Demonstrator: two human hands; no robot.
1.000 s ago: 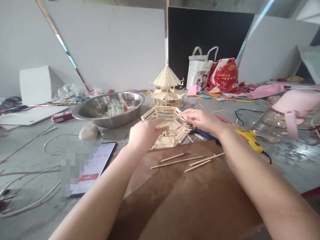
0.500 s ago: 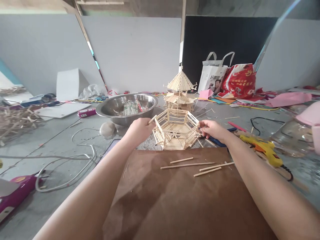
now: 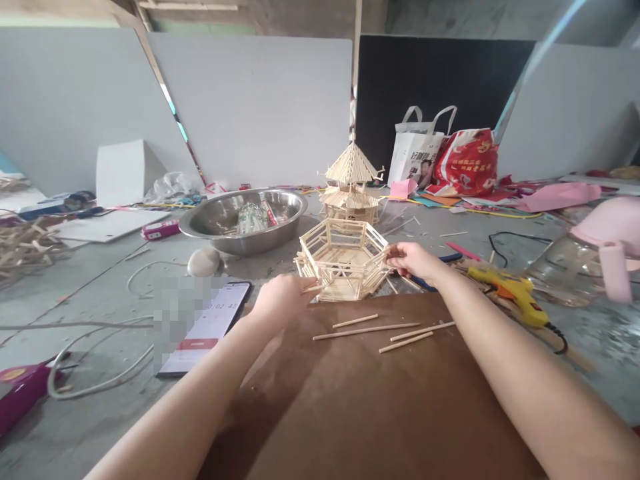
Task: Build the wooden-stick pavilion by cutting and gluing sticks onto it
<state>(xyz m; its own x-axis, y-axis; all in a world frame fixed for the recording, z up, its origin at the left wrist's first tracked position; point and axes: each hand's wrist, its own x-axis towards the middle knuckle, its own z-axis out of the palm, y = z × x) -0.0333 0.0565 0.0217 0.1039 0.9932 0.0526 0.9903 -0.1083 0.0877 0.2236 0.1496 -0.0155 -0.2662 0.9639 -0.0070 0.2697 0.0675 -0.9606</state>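
Observation:
A hexagonal frame of thin wooden sticks point(image 3: 345, 257), with railings round its rim, stands at the far edge of a brown sheet point(image 3: 350, 400). Between the fingertips of my left hand point(image 3: 283, 298) is a short wooden stick point(image 3: 313, 289), close to the frame's front left side. My right hand point(image 3: 411, 259) has its fingers closed on the frame's right side; the fingertips are partly hidden. Several loose sticks point(image 3: 367, 331) lie on the sheet in front. Behind the frame rises a stick pagoda point(image 3: 351, 170) with a tiered, pointed roof.
A metal basin point(image 3: 245, 220) holds wrapped items at back left. Left of the sheet lie a phone point(image 3: 205, 327), a round stone-like object point(image 3: 204, 262) and looped cable. On the right are a yellow glue gun point(image 3: 515, 293) and a clear jug with pink lid point(image 3: 565, 267). Bags point(image 3: 465, 163) stand behind.
My left hand has moved down and toward me along the frame's left side, carrying the stick. My right hand stays at the frame's right side. The view has shifted slightly, uncovering the phone.

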